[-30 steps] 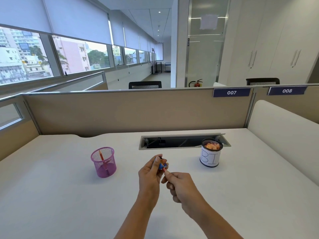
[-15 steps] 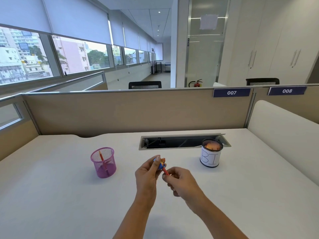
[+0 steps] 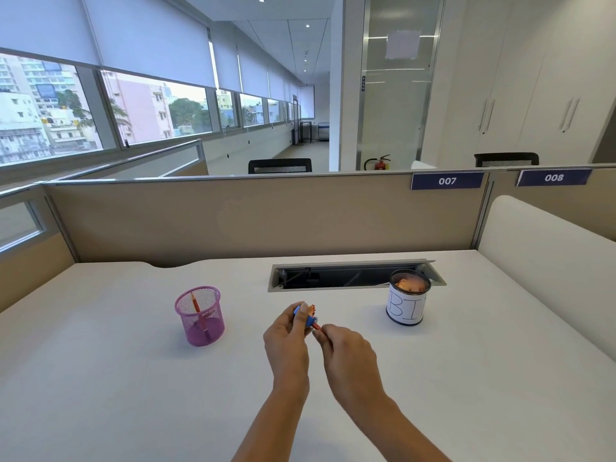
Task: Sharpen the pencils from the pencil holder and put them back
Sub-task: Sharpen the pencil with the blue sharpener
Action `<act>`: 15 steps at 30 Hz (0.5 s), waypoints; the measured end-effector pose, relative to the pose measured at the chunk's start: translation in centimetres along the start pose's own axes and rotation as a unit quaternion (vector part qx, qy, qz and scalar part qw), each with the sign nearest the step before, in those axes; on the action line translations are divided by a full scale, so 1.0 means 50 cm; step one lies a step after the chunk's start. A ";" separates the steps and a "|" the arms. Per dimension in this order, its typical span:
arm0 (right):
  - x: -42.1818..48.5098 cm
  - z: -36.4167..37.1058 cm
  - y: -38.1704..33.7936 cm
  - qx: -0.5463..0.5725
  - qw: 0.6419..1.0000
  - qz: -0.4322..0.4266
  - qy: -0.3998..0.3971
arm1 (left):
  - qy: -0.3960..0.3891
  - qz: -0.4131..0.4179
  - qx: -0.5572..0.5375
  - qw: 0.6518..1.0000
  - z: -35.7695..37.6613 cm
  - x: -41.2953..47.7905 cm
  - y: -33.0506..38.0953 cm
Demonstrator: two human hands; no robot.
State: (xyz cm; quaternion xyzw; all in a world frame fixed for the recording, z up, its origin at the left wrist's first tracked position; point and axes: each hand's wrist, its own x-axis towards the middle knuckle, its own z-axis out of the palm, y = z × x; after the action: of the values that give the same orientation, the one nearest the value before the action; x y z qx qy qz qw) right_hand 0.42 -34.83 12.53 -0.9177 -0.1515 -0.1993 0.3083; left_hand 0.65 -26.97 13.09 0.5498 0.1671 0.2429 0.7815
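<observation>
Mid-sharpen above the worktop (image 3: 116,378)

The left hand (image 3: 286,336) pinches a small blue sharpener (image 3: 304,317) and the right hand (image 3: 348,353) grips a red pencil (image 3: 317,326), its tip buried in the sharpener. Both are held up in front, likely so one hand can steady while the other twists. An orange shaving curl (image 3: 312,309) frills from the sharpener. Another red pencil (image 3: 196,305) leans in the pink mesh pencil holder (image 3: 200,328) to the left. A shavings-filled can (image 3: 406,310) stands near on the right.

Person's body in view: two forearms & hands. L hand (image 3: 287,338) & R hand (image 3: 348,350) bare; forearms bare down to worktop's near edge, where frame cuts them. L thumbnail shows; finer detail too small to tell.
</observation>
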 end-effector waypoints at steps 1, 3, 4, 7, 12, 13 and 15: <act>0.002 0.001 0.002 0.048 0.998 0.029 -0.032 | -0.015 -0.004 -0.002 1.000 -0.003 0.002 0.001; 0.008 -0.008 -0.002 0.143 0.983 0.093 -0.074 | -0.044 -0.013 -0.011 0.999 -0.008 0.007 0.004; 0.009 -0.014 -0.006 0.190 0.969 0.127 -0.094 | -0.056 -0.019 -0.015 0.998 -0.010 0.008 0.007; 0.012 -0.039 -0.015 0.355 0.885 0.249 -0.171 | -0.092 -0.036 -0.033 0.995 -0.012 0.011 0.012; 0.019 -0.074 -0.022 0.589 0.651 0.400 -0.263 | -0.141 -0.088 -0.122 0.978 -0.018 0.015 0.018; 0.021 -0.076 -0.021 0.626 0.596 0.423 -0.271 | -0.145 -0.102 -0.146 0.973 -0.018 0.014 0.018; 0.022 -0.073 -0.018 0.682 0.511 0.445 -0.274 | -0.148 -0.124 -0.173 0.966 -0.018 0.013 0.014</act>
State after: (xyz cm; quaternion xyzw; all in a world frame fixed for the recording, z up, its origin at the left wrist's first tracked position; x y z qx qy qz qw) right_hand 0.05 -36.27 16.17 -0.3812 0.1108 0.3900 0.8308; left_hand 0.58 -25.69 13.43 0.4111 0.0721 0.0857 0.9047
